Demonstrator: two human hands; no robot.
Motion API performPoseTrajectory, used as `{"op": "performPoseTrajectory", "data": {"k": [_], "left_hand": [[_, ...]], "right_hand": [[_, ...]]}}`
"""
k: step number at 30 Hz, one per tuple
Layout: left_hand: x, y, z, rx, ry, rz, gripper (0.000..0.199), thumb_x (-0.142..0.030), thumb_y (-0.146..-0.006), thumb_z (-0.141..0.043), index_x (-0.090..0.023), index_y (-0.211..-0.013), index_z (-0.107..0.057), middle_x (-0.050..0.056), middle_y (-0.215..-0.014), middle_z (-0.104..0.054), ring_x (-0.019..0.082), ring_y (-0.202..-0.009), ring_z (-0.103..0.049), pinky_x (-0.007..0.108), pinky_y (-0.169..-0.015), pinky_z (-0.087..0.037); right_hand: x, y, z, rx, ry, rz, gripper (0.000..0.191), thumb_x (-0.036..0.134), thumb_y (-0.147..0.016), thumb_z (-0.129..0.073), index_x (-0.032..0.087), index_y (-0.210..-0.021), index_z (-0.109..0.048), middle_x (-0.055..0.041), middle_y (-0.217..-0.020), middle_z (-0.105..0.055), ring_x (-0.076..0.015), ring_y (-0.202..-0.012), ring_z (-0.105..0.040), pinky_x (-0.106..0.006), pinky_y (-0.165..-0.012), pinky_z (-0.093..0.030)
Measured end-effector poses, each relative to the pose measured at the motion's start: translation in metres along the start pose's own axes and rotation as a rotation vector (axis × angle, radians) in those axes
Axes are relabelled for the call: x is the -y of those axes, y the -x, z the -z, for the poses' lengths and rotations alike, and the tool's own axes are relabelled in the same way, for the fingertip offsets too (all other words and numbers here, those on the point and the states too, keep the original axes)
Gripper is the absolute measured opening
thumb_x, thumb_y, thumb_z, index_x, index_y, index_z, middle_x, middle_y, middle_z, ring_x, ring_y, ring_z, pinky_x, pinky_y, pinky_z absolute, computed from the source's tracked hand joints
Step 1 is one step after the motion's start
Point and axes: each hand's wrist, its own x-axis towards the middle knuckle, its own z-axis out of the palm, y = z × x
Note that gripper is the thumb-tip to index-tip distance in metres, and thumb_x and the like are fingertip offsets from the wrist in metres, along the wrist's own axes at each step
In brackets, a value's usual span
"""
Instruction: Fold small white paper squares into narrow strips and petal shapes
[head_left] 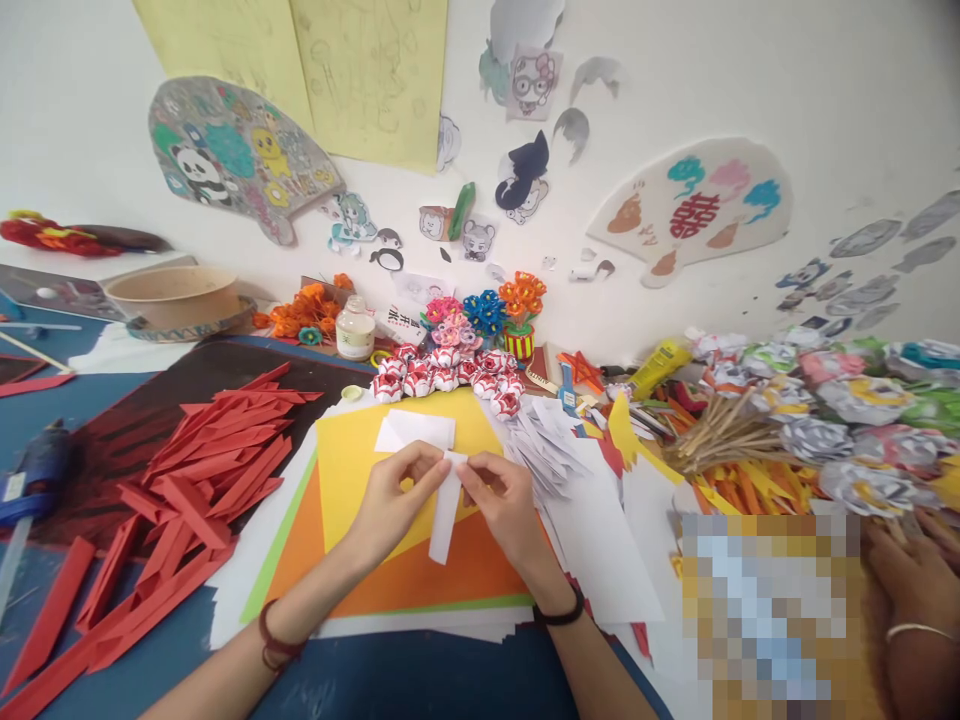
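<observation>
Over a stack of coloured sheets, a narrow folded white paper strip (445, 520) hangs by its top end from both my hands. My left hand (397, 492) pinches the top of the strip from the left, thumb against forefinger. From the right, my right hand (504, 500) pinches the same end, its fingertips close to the left ones. Behind the hands, more white paper strips (409, 430) lie on a yellow sheet (345, 470). Under that sheet is orange paper (360, 590).
Folded red paper strips (187, 500) pile up at left, beside a glue gun (37, 475). Red-and-white paper flowers (442, 372) and a glue jar (355, 330) stand behind. White strips (544, 440) lie right of the stack. A co-worker's hand (911, 565) is at far right.
</observation>
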Motion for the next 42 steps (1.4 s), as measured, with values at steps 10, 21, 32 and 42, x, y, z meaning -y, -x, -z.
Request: {"op": "performPoseTrajectory", "data": {"k": [10, 21, 32, 42], "left_hand": [[0.006, 0.004, -0.001, 0.030, 0.063, 0.043, 0.027, -0.042, -0.088, -0.057, -0.017, -0.081, -0.062, -0.001, -0.073, -0.058, 0.012, -0.067, -0.049, 0.023, -0.063, -0.039], [0.008, 0.004, 0.000, 0.133, 0.061, 0.053, 0.033, -0.044, -0.090, -0.053, -0.017, -0.072, -0.055, -0.004, -0.062, -0.049, 0.011, -0.060, -0.043, 0.023, -0.060, -0.033], [0.011, 0.003, -0.001, 0.146, 0.120, 0.057, 0.040, -0.043, -0.092, -0.049, -0.017, -0.063, -0.047, -0.004, -0.061, -0.043, 0.011, -0.062, -0.040, 0.024, -0.062, -0.031], [0.017, 0.008, -0.013, 0.182, 0.298, 0.161, 0.035, -0.046, -0.092, -0.048, -0.018, -0.071, -0.044, -0.005, -0.063, -0.039, 0.011, -0.059, -0.037, 0.022, -0.058, -0.031]], "right_hand": [[-0.001, 0.002, 0.001, 0.039, -0.014, 0.025, 0.021, 0.031, -0.088, -0.058, 0.018, -0.073, -0.064, 0.0003, -0.065, -0.059, -0.0120, -0.056, -0.055, -0.023, -0.054, -0.045], [-0.006, -0.001, 0.004, 0.166, -0.080, -0.115, 0.025, 0.034, -0.085, -0.056, 0.017, -0.066, -0.056, 0.0035, -0.060, -0.047, -0.0101, -0.054, -0.044, -0.022, -0.050, -0.036], [-0.003, -0.003, 0.004, 0.143, -0.018, -0.007, 0.025, 0.030, -0.085, -0.053, 0.018, -0.064, -0.051, 0.0044, -0.060, -0.045, -0.0097, -0.056, -0.039, -0.022, -0.053, -0.033], [-0.007, 0.000, 0.001, 0.027, 0.073, 0.041, 0.026, 0.027, -0.085, -0.053, 0.018, -0.061, -0.047, 0.0042, -0.059, -0.043, -0.0106, -0.058, -0.039, -0.024, -0.055, -0.032]]}}
